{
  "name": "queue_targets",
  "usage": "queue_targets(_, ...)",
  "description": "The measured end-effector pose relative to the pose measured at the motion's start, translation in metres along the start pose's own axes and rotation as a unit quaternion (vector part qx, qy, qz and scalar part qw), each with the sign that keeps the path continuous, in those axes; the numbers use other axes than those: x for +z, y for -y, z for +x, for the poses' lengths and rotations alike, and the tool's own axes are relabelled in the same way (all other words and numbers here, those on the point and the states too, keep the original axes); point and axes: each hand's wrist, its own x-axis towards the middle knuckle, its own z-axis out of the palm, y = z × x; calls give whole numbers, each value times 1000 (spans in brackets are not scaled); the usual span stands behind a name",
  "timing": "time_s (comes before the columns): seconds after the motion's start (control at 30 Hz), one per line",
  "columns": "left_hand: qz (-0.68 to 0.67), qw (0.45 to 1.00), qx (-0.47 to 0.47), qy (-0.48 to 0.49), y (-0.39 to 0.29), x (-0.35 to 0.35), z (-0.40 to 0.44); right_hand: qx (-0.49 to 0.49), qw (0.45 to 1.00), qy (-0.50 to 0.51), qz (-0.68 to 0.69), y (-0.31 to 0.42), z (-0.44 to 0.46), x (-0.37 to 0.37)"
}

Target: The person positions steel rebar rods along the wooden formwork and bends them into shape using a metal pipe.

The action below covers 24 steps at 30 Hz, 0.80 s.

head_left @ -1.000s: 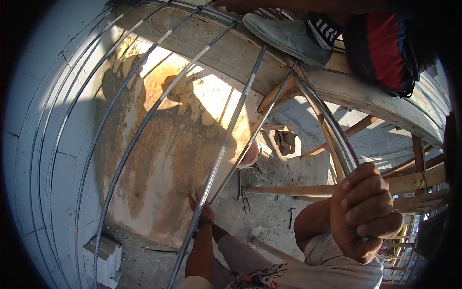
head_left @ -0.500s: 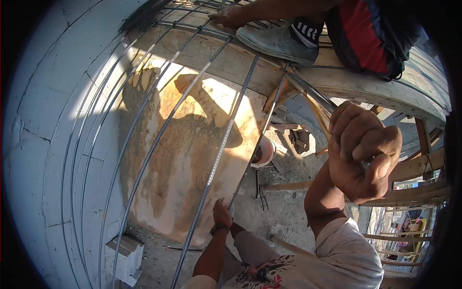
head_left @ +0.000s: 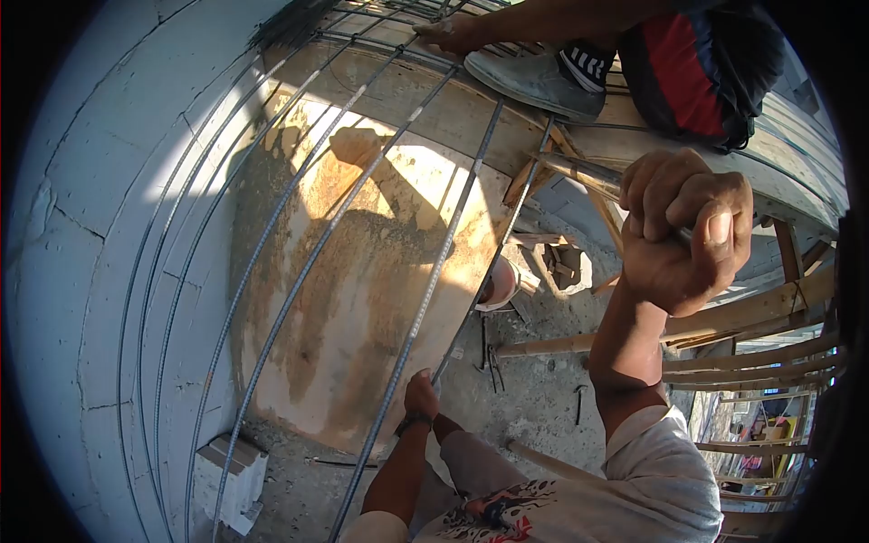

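Note:
My right hand (head_left: 688, 231) is raised at the right, its fingers wrapped round a shiny metal pipe (head_left: 584, 170). The pipe's far end meets the upper part of a thin rebar (head_left: 518, 204) beside the wooden beam. Lower down, my left hand (head_left: 421, 396) is closed at the lower visible stretch of that rebar, in front of a stained wooden panel (head_left: 317, 344); its fingers are partly hidden. Several longer rebars (head_left: 421, 308) run down to the left. Above, a co-worker's hand (head_left: 448, 34) touches the rebar grid next to their grey shoe (head_left: 534, 83).
A pale block wall (head_left: 100, 190) stands at the left, with white blocks (head_left: 231, 480) on the floor by it. A bucket (head_left: 498, 282), a hammer (head_left: 579, 404) and other tools lie below. Timber poles (head_left: 760, 312) cross at the right; a curved wooden beam (head_left: 688, 163) runs above.
My right hand has risen, and the pipe has swung up from a steep slant to nearly level. My left hand sits further right in view. The co-worker's hand has come more into view.

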Motion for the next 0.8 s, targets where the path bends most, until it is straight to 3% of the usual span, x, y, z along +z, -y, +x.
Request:
queue_targets(0.33,-10,997,-58,55,-13,-3,0,-3,998,34,-46,-14,-7,11)
queue_targets(0.37,-8,998,-53,39,-9,2,7,6,997,33,-66,-12,-16,16)
queue_targets(0.43,-2,999,-47,11,-10,7,20,20,983,176,-50,-15,-10,5)
queue_targets(0.47,-5,996,-93,16,-9,9,23,27,988,135,-72,-10,-24,12)
queue_targets(0.63,93,993,2,-77,14,30,42,-10,988,95,-124,-8,-56,24)
queue_targets(0.8,124,984,-9,-127,9,40,47,0,976,128,-177,-5,-69,32)
